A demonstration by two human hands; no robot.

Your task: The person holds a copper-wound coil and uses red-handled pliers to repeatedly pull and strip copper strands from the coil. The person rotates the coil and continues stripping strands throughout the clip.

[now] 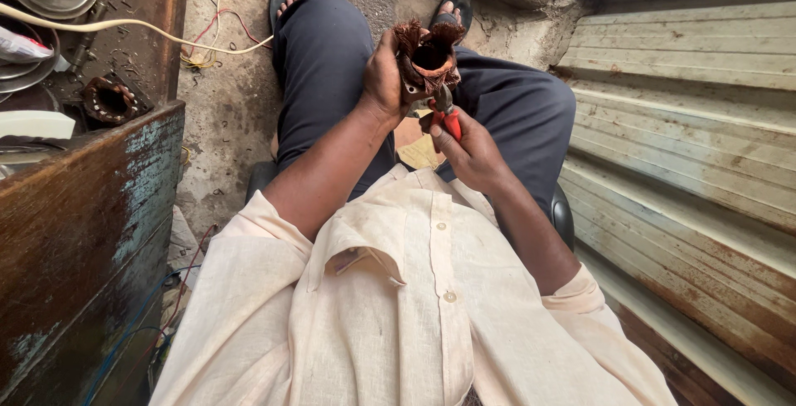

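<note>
My left hand (383,78) grips a round motor stator (429,56) with frayed copper windings, held upright above my lap. My right hand (471,150) is closed around red-handled pliers (448,116). The pliers' metal jaws touch the lower edge of the stator. Both hands are close together over my dark trousers.
A worn wooden bench (83,223) stands at the left with a second copper-wound stator (108,101), metal plates and a cream cable (166,34) on it. A rusty corrugated shutter (688,149) fills the right. Red and yellow wires (203,45) lie on the concrete floor by my sandalled feet.
</note>
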